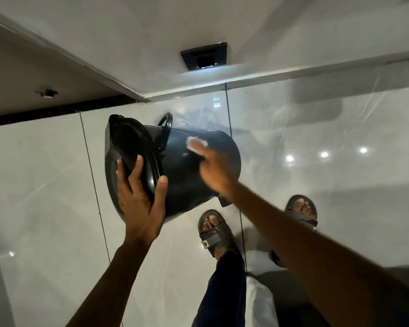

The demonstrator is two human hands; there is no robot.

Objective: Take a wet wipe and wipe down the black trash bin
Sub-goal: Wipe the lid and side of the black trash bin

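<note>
Fingers of the left hand were spread and curled over the lid rim of the black trash bin, thumb hooked on the near edge, clamping the lid shut against the body. The right hand lay flat and blurred on the bin's side wall, fingertips pressing a white wet wipe onto the plastic; whether those fingers curled around the wipe could not be told.

The tiled floor filled most of the view, glossy and probably slippery. Against it the bin lay tipped on its side near the centre, lid toward nine o'clock and base toward three o'clock. It looked like light, stiff, smooth plastic, so it would probably roll or skid under a push unless braced; the lid rim, where the left hand was, seemed the soundest hold. The bin's carrying handle stood up at about twelve o'clock from the lid. A black floor drain sat beyond it at twelve o'clock.

Two sandalled feet stood at about five o'clock of the bin, the left sandal just beside it. The wipe, thin and soft, sat at one o'clock of the left fingers, under the right fingertips on the upper wall.
</note>
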